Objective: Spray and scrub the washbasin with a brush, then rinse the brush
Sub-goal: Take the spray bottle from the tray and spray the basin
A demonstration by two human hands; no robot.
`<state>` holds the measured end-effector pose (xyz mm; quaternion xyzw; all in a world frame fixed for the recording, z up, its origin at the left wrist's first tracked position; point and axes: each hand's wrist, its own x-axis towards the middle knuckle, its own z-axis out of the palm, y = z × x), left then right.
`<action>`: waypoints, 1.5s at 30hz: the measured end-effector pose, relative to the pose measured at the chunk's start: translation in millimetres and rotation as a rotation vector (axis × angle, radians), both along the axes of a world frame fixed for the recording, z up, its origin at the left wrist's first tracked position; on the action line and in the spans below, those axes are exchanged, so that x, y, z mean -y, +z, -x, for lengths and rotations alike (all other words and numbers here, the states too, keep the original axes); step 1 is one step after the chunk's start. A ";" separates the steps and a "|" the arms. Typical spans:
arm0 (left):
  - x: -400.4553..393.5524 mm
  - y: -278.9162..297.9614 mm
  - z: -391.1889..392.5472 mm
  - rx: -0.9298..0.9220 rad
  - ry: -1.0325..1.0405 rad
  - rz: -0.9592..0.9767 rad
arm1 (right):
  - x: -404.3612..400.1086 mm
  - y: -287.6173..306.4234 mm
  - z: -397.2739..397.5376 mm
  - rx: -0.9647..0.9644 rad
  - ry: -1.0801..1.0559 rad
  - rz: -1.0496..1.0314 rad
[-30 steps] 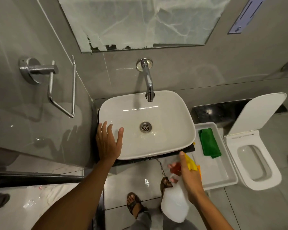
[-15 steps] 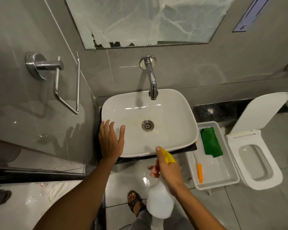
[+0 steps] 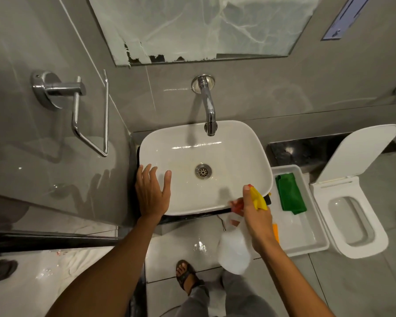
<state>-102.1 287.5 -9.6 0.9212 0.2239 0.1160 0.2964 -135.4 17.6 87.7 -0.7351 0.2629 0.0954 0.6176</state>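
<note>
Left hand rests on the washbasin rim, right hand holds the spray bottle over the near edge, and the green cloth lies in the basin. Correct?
Not quite. The head view shows the green cloth in the white tray right of the washbasin, not in it. The left hand and the right hand with the spray bottle are as stated.

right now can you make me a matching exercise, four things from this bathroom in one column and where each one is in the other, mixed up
Things:
1. white plastic spray bottle with yellow trigger
2. green folded cloth
3. chrome wall tap
4. left hand

Places:
A. in the white rectangular tray
B. over the left rim of the white ceramic washbasin
C. gripped in the right hand
D. on the tiled wall above the basin

Pairs: 1-C, 2-A, 3-D, 4-B
</note>
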 end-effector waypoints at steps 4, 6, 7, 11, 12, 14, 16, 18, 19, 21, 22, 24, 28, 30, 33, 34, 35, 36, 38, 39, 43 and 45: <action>0.9 0.0 0.6 0.004 -0.003 -0.005 | 24.9 -4.4 12.8 0.001 -0.070 0.042; 0.1 0.0 1.4 -0.004 -0.005 -0.013 | 33.2 -7.3 22.4 -0.013 -0.070 0.036; -0.5 0.0 1.5 -0.010 -0.006 -0.016 | 36.5 -9.8 26.9 -0.020 -0.060 0.031; 0.8 1.4 2.4 -0.024 -0.014 -0.029 | 36.2 -12.0 43.9 -0.059 0.010 -0.043; 0.5 1.7 2.4 -0.028 -0.013 -0.031 | 32.0 -12.7 47.6 -0.063 0.047 -0.063; 0.6 2.5 3.5 -0.028 -0.014 -0.031 | 19.9 -12.8 54.3 -0.107 0.099 -0.105; 1.5 3.4 4.7 -0.025 -0.013 -0.011 | 5.8 -15.9 59.0 -0.136 0.134 -0.136; 1.5 3.7 5.6 -0.017 -0.006 0.010 | -10.5 -18.1 61.7 -0.142 0.199 -0.137; 1.6 3.8 6.1 -0.014 -0.001 0.014 | -17.5 -19.0 62.9 -0.151 0.205 -0.146; 2.5 4.5 5.8 -0.015 -0.001 0.015 | -28.5 -19.7 63.7 -0.150 0.212 -0.167; 2.2 4.8 5.3 -0.016 -0.005 0.013 | -32.7 -19.8 62.7 -0.143 0.227 -0.180; 1.4 4.5 5.0 -0.019 -0.022 -0.003 | -34.6 -20.8 59.0 -0.137 0.256 -0.199; 9.8 4.5 8.9 -0.033 -0.038 -0.084 | -17.0 -27.9 50.5 -0.137 0.208 -0.240; 24.4 8.0 6.6 -0.028 -0.032 -0.108 | -0.2 -32.4 46.4 -0.131 0.184 -0.239; 58.0 12.4 -2.3 0.029 -0.143 -0.113 | 33.8 -36.9 37.8 -0.107 0.122 -0.209; 71.5 13.2 -6.8 0.054 -0.202 -0.114 | 47.6 -39.2 34.0 -0.100 0.081 -0.192; 86.3 14.2 -11.6 0.072 -0.260 -0.106 | 62.4 -41.8 30.3 -0.094 0.035 -0.178; 101.9 15.2 -17.1 0.077 -0.315 -0.088 | 77.0 -43.4 26.4 -0.085 -0.007 -0.168; 134.3 17.7 -28.3 0.057 -0.398 -0.050 | 106.4 -48.3 19.3 -0.064 -0.071 -0.173; 152.3 19.3 -34.8 0.036 -0.424 -0.037 | 121.7 -50.7 14.8 -0.058 -0.093 -0.192; 221.4 24.4 -57.2 -0.021 -0.521 -0.015 | 181.1 -67.9 -2.8 -0.042 -0.050 -0.202; 255.1 24.6 -68.9 -0.021 -0.592 -0.039 | 209.5 -82.1 -10.2 -0.009 -0.079 -0.134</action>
